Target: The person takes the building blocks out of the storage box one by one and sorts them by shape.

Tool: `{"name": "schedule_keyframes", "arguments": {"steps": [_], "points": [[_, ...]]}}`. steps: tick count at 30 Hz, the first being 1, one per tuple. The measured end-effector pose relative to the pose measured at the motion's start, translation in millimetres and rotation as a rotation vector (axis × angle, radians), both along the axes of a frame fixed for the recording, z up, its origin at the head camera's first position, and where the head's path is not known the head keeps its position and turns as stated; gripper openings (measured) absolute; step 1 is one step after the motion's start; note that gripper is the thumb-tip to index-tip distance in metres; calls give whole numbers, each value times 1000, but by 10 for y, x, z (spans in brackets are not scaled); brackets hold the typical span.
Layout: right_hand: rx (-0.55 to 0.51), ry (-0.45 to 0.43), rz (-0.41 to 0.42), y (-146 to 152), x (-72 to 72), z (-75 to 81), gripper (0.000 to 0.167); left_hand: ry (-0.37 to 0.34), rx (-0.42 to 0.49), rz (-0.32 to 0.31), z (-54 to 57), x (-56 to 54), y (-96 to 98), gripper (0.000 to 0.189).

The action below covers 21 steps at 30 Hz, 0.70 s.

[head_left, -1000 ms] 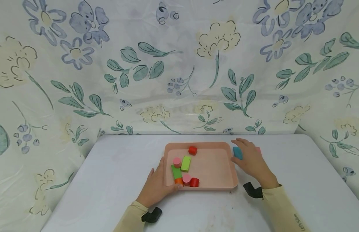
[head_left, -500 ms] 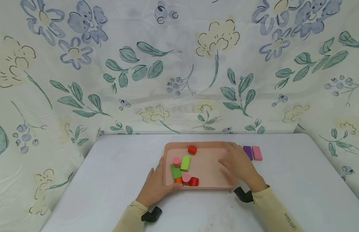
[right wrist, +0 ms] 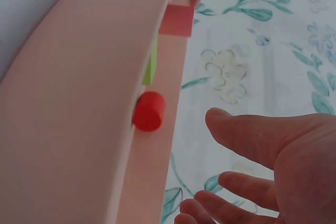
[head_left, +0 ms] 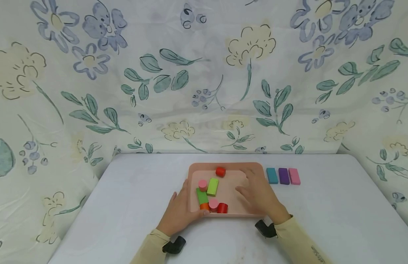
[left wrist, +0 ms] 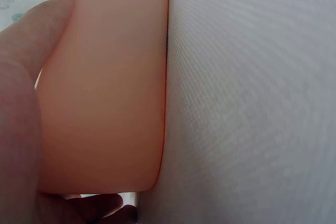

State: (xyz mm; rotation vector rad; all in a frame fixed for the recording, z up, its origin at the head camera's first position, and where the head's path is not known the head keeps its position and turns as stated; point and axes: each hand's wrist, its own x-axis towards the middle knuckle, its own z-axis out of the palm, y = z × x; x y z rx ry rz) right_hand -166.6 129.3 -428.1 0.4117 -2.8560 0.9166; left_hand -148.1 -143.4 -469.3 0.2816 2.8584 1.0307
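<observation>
A pink tray (head_left: 228, 183) lies on the white table. My left hand (head_left: 177, 214) grips its near left corner, thumb over the front rim and fingers along the left side. In the tray are a red cylinder (head_left: 220, 171) at the back, a pink cylinder (head_left: 202, 185), a lime block (head_left: 212, 187) and a green block (head_left: 202, 197). Along the front sit an orange piece (head_left: 204, 206), another pink cylinder (head_left: 213, 204) and another red cylinder (head_left: 222, 208). My right hand (head_left: 261, 196) hovers over the tray's right part, fingers spread, holding nothing.
Right of the tray stand a blue block (head_left: 272, 176), a purple block (head_left: 284, 176) and a pink block (head_left: 294, 176), side by side. A flowered cloth (head_left: 210, 84) hangs behind the white table (head_left: 134, 187).
My right hand has moved left, from over the blue block to above the tray, uncovering the row of blocks. My left hand and the pieces in the tray have stayed put.
</observation>
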Motion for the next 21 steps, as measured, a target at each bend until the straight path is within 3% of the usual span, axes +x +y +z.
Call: {"name": "schedule_keyframes", "arguments": {"steps": [9,21], "points": [[10,24,-5,-232,-27,21,63,-1,7,0,12,11,-2,125],[-93,-147,-39,-546,-41,-3,62,10,-32,0,21,32,5,126]]}}
